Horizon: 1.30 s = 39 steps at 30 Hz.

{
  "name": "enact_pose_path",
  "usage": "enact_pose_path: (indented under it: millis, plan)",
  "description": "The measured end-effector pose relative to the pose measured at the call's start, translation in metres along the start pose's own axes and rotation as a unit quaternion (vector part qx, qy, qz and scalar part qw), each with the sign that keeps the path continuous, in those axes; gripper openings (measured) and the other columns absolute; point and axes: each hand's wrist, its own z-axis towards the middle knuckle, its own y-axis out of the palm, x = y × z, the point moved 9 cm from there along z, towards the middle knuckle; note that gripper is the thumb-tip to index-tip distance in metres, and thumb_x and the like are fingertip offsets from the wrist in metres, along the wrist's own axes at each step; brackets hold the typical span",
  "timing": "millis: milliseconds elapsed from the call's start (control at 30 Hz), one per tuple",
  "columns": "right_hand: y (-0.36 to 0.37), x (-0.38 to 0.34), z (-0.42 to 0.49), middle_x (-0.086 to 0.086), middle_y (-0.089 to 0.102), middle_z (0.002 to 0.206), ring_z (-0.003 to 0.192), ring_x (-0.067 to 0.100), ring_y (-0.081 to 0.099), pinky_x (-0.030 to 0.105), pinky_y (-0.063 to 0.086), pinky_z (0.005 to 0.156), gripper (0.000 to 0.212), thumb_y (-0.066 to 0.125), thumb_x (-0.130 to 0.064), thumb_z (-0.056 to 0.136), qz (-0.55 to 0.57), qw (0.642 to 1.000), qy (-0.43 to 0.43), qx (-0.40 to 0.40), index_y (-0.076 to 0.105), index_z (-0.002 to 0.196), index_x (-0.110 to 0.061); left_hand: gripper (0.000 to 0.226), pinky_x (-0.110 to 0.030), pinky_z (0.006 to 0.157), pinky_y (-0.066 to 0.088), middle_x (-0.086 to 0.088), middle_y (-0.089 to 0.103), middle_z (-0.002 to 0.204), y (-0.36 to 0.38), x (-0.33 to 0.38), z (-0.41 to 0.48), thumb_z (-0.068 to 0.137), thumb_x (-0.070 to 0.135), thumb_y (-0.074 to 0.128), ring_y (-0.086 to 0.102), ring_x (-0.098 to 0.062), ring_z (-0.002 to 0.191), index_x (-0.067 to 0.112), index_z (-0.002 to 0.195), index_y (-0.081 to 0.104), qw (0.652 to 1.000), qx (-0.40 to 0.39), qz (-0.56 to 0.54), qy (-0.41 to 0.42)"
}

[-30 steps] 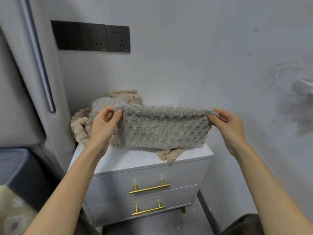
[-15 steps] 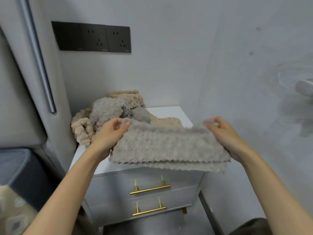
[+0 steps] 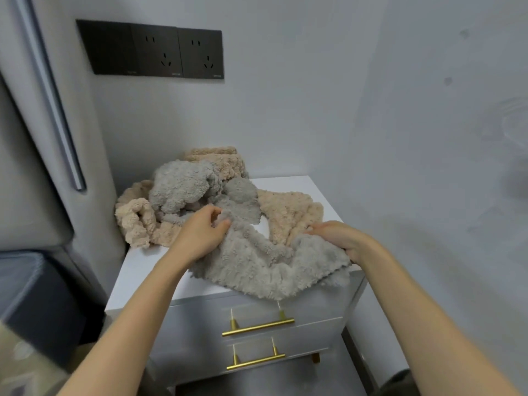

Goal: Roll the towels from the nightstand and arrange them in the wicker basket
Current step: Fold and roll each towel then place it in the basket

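Step, as I judge it: spreading the grey towel (image 3: 257, 267) flat ahead of rolling. It lies rumpled on the front right part of the white nightstand (image 3: 148, 270), its near edge drooping over the front edge above the top drawer handle (image 3: 257, 327).

Grip: left hand (image 3: 200, 235) pinches the towel's far left corner between thumb and fingertips. The right hand (image 3: 340, 241) sits at the towel's right end, by the nightstand's right edge, with fingers curled onto the pile. It looks like a hold, though blur hides the fingertips.

Back left corner: heap of grey and beige towels (image 3: 183, 190). One beige towel (image 3: 288, 212) sprawls toward the back right, its edge touching the grey one. Wicker basket not in view.

To do it well:
- Draw the two ends apart until the sag in the middle goes.
- Bring the overhang back onto the top.
- Keep clear of the beige towel so it isn't caught in the roll.
- Square the edges first. Fluffy pile probably rolls loose, so start tight from one short end.
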Motion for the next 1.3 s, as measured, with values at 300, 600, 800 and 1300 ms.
enact_pose_path:
  millis: [300,600,800,1300]
  plan:
    - [-0.024,-0.004,0.05,0.02,0.062,0.111,0.097,0.032,0.063,0.044,0.054,0.081,0.039,0.05,0.005,0.094,0.453,0.869,-0.089,0.176,0.05,0.13,-0.01,0.067,-0.032,0.113,0.027,0.004,0.025,0.154,0.006,-0.002,0.03,0.094,0.01,0.055,0.027,-0.015,0.14,0.016,0.151,0.019,0.991,0.028,-0.129,-0.017]
    - [-0.073,-0.02,0.024,0.007,0.064,0.095,0.075,0.016,0.066,0.024,0.057,0.056,0.027,0.053,-0.007,0.097,0.311,0.915,-0.135,0.219,0.055,0.122,-0.018,0.076,-0.025,0.103,0.025,-0.003,0.023,0.156,-0.002,-0.016,0.033,0.088,-0.002,0.062,0.021,-0.016,0.144,0.021,0.15,0.024,0.958,-0.005,-0.282,-0.057]
    - [-0.1,-0.009,0.0,0.004,0.069,0.091,0.084,0.018,0.064,0.026,0.046,0.073,0.021,0.071,-0.021,0.083,-0.04,0.951,-0.128,0.279,0.07,0.104,-0.019,0.081,-0.021,0.058,0.057,-0.009,0.024,0.155,0.02,-0.017,-0.002,0.085,-0.002,0.065,0.052,-0.013,0.111,0.028,0.149,0.025,0.937,-0.168,-0.273,-0.138]
    - [-0.092,0.004,-0.011,0.008,0.063,0.103,0.1,0.026,0.059,0.027,0.038,0.077,0.029,0.059,-0.031,0.092,-0.226,0.914,-0.144,0.305,0.062,0.109,-0.008,0.052,-0.034,0.075,0.045,-0.009,0.056,0.113,0.023,-0.038,0.003,0.081,0.057,0.061,0.048,-0.023,0.108,0.018,0.115,0.057,0.981,-0.013,0.193,-0.015]
